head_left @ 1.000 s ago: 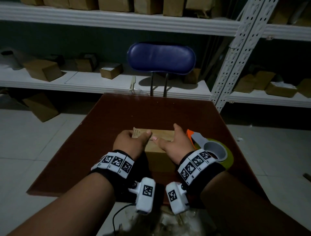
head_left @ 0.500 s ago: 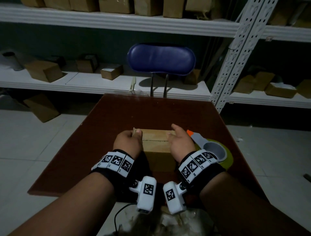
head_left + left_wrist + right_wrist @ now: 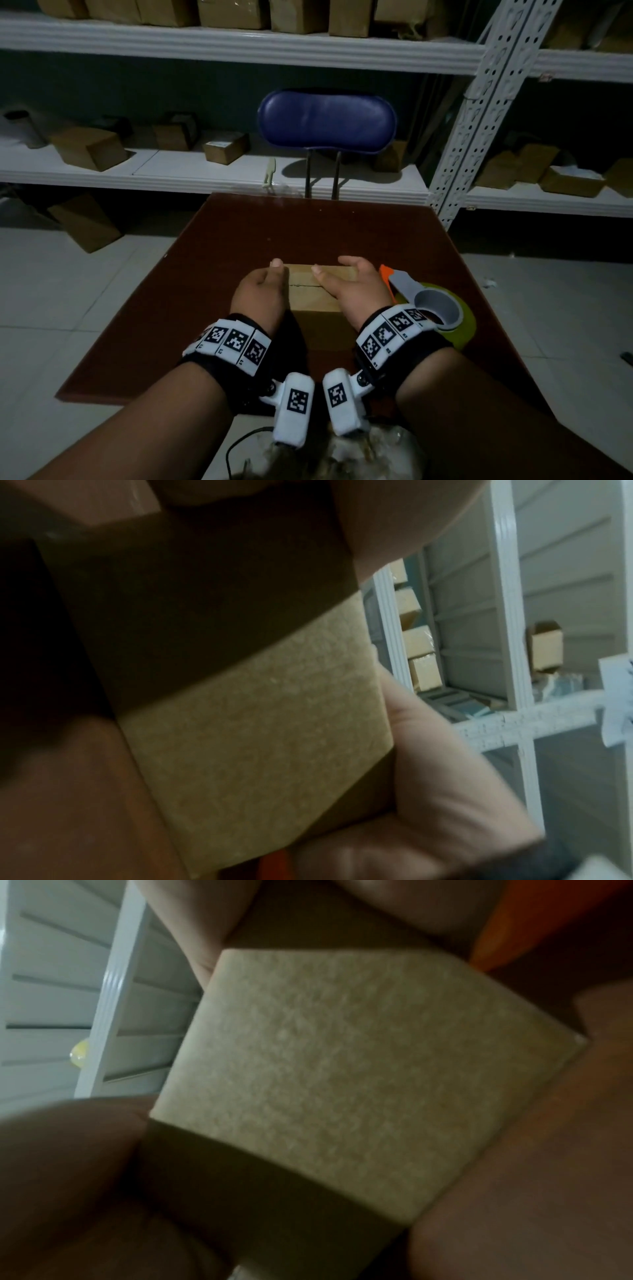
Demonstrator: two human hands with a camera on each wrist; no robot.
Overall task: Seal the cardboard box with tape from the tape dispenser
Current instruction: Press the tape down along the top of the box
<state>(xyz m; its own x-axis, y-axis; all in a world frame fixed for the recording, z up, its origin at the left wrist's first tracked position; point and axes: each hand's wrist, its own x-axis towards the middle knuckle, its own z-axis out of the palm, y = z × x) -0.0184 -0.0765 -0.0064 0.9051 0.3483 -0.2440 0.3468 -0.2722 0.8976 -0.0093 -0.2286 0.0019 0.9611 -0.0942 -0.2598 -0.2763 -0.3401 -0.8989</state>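
The table (image 3: 239,240) is brown and it holds the task things. Behind it stand a blue chair (image 3: 327,120) and white shelves (image 3: 239,44) with more boxes on them.

The box (image 3: 313,305) sits near the front of the table, between the two hands. Its top flaps are down and a thin seam runs across the top. I see no tape on that seam yet.

The tape dispenser (image 3: 435,308) lies on the table just to the right of the box, behind the right wrist. It has a green roll, a grey frame and an orange tip. No hand holds it.

The left hand (image 3: 262,294) is against the left side of the box, with its thumb up along the edge. The right hand (image 3: 356,291) lies on the right part of the top, with its thumb near the seam. Each grip is flat and loose, pressing the box and not wrapped around anything.

I think this is the step of pushing the flaps shut and holding the box still. The taping has not started. Next, the right hand should leave the box and pick up the tape dispenser. The left hand should keep the flaps down so the seam stays closed.
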